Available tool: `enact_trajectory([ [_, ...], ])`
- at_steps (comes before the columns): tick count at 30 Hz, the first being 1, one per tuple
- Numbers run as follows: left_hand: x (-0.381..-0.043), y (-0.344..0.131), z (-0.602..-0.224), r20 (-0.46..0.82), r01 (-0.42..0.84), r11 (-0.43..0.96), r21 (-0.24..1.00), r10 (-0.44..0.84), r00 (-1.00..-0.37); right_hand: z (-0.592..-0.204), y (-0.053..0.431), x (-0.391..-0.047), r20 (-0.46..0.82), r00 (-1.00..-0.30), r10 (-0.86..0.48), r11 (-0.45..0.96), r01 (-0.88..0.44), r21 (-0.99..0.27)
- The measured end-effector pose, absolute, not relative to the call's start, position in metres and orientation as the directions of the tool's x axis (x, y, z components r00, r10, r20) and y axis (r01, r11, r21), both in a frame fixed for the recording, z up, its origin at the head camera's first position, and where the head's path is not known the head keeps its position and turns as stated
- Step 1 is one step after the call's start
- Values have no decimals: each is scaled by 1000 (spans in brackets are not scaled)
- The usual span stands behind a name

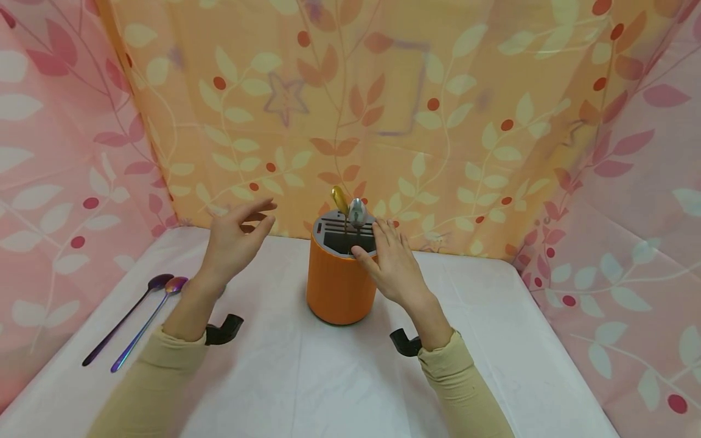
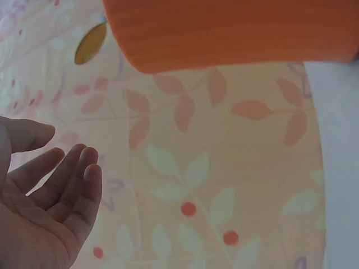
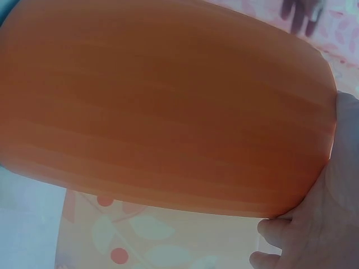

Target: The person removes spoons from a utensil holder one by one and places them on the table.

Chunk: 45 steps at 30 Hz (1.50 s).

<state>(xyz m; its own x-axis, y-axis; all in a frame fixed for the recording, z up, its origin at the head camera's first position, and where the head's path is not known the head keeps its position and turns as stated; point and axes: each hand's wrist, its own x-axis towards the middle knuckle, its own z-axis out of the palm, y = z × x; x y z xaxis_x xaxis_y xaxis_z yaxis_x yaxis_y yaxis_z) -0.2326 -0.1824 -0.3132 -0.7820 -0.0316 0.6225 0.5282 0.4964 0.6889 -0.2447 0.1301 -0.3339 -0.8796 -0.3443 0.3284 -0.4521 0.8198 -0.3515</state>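
An orange utensil holder with a grey slotted top stands upright on the table. A gold spoon and a silver spoon stand in it, bowls up. My right hand holds the holder's top right edge, thumb over the near rim and fingers along the far right side. To the left of the holder, my left hand hovers with loosely bent fingers and nothing in them. In the left wrist view, that hand is apart from the holder.
On the table's left lie a dark spoon and a rainbow-coloured spoon, side by side. Another rounded edge peeks out behind my left wrist, mostly hidden. A white cloth covers the table; patterned curtains enclose its back and sides.
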Motion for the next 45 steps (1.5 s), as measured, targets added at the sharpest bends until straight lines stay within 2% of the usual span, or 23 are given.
enact_trajectory([
  [7,-239,-152,-299,649,591,386,708,-28,-760,-332,131,-244,327,-883,-338,823,-445,-352],
  [15,-250,-118,-299,659,623,296,724,-31,-751,-331,131,-245,331,-878,-344,820,-453,-350],
  [25,-267,-96,-298,561,556,74,828,-66,-825,-332,128,-245,338,-875,-347,815,-460,-352],
  [37,-271,-82,-295,524,526,-23,850,-54,-850,-331,130,-244,334,-878,-344,815,-456,-358],
  [45,-273,-83,-299,445,449,-125,885,-54,-894,-334,131,-245,324,-882,-343,821,-449,-352],
])
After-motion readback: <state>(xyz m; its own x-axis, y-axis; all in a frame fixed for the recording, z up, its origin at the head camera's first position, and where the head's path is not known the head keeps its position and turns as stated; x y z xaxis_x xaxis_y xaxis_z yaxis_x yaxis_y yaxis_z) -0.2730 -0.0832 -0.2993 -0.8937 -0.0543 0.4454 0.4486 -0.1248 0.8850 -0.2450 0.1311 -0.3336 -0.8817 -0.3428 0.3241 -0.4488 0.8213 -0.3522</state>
